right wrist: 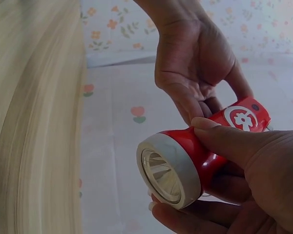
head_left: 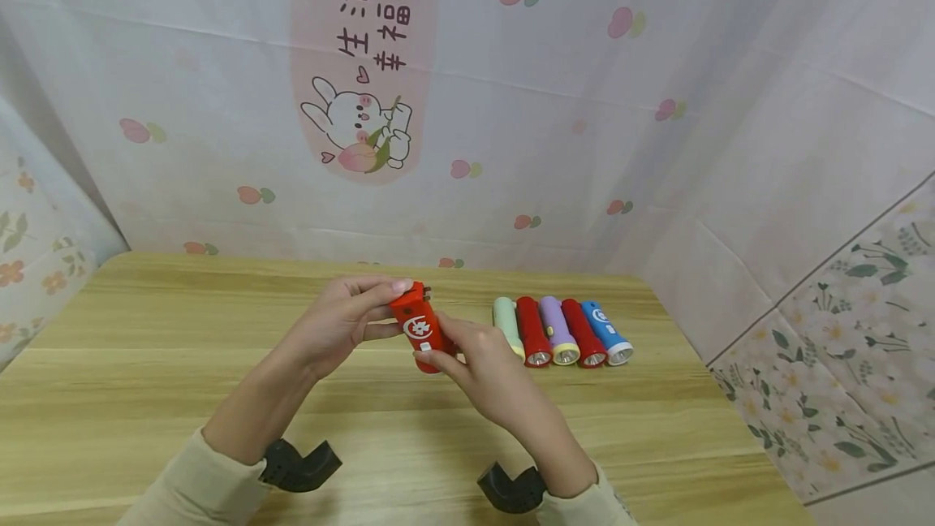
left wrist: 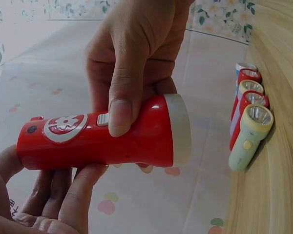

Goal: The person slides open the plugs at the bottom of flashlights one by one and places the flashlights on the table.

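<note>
Both hands hold a red flashlight (head_left: 421,329) above the table. At its tail end, the thumb and fingers of my left hand (head_left: 334,327) pinch the body, and two small metal prongs (head_left: 427,293) stick out there. My right hand (head_left: 491,364) grips the wider lamp end, its thumb beside the pale slide switch (left wrist: 103,119) in the left wrist view. A white round flower emblem (left wrist: 65,127) marks the body. In the right wrist view the whitish rim (right wrist: 188,168) and clear lens (right wrist: 161,178) face the camera; the lamp looks unlit.
To the right on the wooden table (head_left: 351,428) several flashlights lie side by side: pale green (head_left: 506,321), red (head_left: 532,327), purple (head_left: 557,323), another red (head_left: 580,331) and blue (head_left: 602,329). A printed cloth (head_left: 555,144) hangs behind the table; a floral sheet (head_left: 847,364) is at the right.
</note>
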A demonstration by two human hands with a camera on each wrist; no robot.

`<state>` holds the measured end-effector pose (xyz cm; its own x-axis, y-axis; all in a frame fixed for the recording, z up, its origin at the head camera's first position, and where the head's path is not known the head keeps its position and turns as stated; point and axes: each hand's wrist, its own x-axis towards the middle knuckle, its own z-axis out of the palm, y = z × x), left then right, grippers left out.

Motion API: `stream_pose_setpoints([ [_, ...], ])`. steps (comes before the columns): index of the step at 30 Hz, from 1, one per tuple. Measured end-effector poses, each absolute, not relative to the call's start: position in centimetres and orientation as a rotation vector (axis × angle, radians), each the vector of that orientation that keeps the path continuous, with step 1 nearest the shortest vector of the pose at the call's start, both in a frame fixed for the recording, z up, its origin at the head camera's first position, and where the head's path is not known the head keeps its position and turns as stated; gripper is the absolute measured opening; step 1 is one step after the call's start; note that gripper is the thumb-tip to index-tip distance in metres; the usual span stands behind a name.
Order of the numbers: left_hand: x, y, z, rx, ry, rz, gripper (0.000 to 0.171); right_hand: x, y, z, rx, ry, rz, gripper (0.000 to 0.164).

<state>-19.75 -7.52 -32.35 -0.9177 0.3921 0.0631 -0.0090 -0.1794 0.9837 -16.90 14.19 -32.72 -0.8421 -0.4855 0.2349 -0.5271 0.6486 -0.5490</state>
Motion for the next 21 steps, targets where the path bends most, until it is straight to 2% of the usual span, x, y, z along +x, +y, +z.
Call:
stream_pose_setpoints([
  [21,-19.6,-7.29,-32.45,0.4,1.905,2.147,0.027,-16.84,14.08,-32.94,0.889,-2.778,0.892,0.041],
])
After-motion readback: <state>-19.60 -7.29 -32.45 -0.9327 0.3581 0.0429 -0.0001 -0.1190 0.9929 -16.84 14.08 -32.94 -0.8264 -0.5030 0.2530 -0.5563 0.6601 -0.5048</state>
